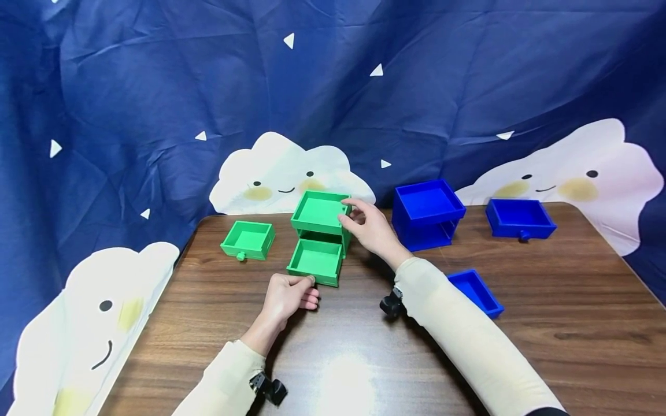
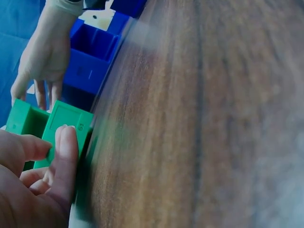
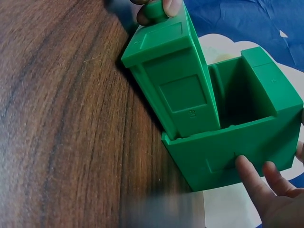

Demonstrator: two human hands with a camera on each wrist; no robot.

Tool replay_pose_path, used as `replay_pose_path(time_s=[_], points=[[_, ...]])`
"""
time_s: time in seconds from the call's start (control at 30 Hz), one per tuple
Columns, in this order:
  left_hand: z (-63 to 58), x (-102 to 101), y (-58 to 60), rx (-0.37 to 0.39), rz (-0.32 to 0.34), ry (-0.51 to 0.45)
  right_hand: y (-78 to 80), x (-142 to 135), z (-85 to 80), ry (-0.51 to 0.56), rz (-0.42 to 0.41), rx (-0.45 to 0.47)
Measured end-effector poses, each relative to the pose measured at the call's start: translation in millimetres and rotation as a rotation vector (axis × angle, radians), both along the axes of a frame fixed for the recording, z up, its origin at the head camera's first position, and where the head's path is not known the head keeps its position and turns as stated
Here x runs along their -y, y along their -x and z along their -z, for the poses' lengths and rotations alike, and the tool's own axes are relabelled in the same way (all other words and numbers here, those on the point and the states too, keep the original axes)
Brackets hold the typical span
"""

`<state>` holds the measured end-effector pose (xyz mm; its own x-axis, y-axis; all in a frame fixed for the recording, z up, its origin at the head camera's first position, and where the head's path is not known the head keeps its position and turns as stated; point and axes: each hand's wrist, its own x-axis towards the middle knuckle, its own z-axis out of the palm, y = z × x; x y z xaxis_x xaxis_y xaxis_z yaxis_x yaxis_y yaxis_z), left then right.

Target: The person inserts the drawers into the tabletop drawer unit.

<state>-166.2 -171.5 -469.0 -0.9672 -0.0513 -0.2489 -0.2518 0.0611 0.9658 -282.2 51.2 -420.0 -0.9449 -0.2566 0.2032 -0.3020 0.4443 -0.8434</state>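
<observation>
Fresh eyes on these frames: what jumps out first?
The green cabinet at the head view's centre, the left hand gripping the knob of its jutting drawer and the right hand touching its side. Then the blue cabinet to its right, and the smiling clouds on the blue curtain behind.

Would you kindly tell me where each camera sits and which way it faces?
Head: on the head, facing forward and down at the table, green cabinet and blue cabinet; both sleeves, left hand and right hand show.
Left wrist: on that wrist, facing past the near left hand to the drawer it pinches, right hand beyond.
Right wrist: on that wrist, facing the green cabinet's side; right fingertips touch it, and the left hand holds the drawer's knob.
Shared: both wrist views show the green cabinet and both hands.
</observation>
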Motion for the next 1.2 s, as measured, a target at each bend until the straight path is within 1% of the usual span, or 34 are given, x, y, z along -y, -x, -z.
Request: replay_pose_path(time_s=[0.33, 0.57, 0.7, 1.2], points=[[0.6, -1, 3.1, -0.002, 0.021, -0.009, -1.0, -1, -1.6, 0.001, -0.003, 0.006], [1.3, -2, 5.8, 0.004, 0.022, -0.008, -0.5, -1, -0.6, -0.004, 0.003, -0.001], [1.1, -3, 9.1, 0.011, 0.025, -0.008, -0.5, -1, 0.6, -0.008, 0.007, -0.003], [2.1, -6, 23.0, -0.003, 0.024, -0.003, -0.2, 0, 1.1, 0.005, 0.004, -0.008]])
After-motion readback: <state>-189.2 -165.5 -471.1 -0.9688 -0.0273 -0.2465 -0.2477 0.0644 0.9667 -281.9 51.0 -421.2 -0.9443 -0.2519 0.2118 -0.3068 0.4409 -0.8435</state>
